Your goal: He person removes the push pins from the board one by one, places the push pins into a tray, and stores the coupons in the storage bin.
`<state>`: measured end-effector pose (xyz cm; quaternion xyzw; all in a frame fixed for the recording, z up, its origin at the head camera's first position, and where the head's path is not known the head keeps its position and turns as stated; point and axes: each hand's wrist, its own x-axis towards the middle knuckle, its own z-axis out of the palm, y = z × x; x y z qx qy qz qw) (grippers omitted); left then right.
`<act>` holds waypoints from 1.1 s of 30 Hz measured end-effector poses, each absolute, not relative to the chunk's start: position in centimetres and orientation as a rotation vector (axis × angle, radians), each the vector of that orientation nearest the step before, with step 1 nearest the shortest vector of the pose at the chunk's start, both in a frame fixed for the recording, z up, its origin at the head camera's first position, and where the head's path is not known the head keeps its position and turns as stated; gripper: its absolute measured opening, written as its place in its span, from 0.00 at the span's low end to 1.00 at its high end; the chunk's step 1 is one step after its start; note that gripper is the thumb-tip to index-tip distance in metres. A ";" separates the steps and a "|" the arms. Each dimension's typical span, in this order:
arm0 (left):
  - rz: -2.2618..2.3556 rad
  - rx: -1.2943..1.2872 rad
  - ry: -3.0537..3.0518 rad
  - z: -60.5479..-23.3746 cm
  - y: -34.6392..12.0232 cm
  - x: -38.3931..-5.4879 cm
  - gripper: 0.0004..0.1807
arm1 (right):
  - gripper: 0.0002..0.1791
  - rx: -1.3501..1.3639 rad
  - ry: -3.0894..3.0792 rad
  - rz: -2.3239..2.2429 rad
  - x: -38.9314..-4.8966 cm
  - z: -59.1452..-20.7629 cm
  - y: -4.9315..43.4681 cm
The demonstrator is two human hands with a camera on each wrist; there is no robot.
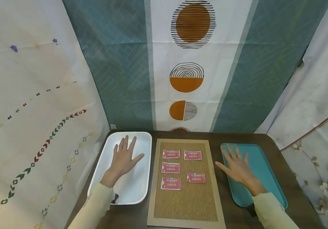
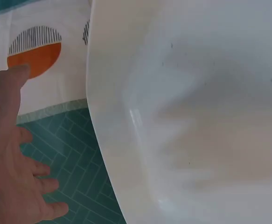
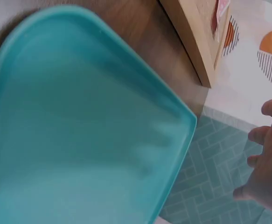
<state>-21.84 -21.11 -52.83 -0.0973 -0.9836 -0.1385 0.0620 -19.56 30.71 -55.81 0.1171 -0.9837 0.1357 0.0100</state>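
Note:
My left hand point(image 1: 123, 159) is spread above the white tray point(image 1: 135, 190), fingers straight and holding nothing. On the other side, my right hand point(image 1: 238, 168) hovers with fingers spread over the teal tray point(image 1: 255, 152). Between the two trays lies a wood-framed cork board point(image 1: 187, 203). Several red coupons with white and yellow print are fixed to it, among them an upper-left coupon point(image 1: 171, 154) and a lower-right coupon point(image 1: 196, 177). In the left wrist view, the white tray point(image 2: 210, 116) holds only a few dark specks. The right wrist view shows the teal tray point(image 3: 80, 116) bare inside.
Everything stands on a dark wooden table point(image 1: 215, 140). A teal and white curtain point(image 1: 118, 63) with orange circles hangs behind its far edge. Patterned white cloth point(image 1: 38, 95) hangs at the left, and a floral cloth point(image 1: 324, 178) at the right.

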 end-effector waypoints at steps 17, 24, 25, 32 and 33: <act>-0.636 -0.385 -2.947 -50.4 -13.5 -21.5 0.46 | 0.47 0.513 -3.016 0.359 -20.5 -55.9 27.0; -0.869 -0.431 -2.935 -50.3 -10.8 -19.6 0.45 | 0.41 0.532 -3.024 0.464 -20.2 -56.5 25.6; -0.908 -0.432 -2.940 -50.2 -10.5 -19.2 0.45 | 0.40 0.539 -3.023 0.475 -20.3 -56.7 25.3; -1.014 -0.433 -3.008 -50.9 -8.2 -17.9 0.44 | 0.31 0.581 -2.989 0.494 -20.7 -57.3 23.9; -1.020 -0.427 -3.016 -51.1 -7.8 -17.9 0.44 | 0.29 0.589 -2.985 0.493 -20.7 -57.3 23.8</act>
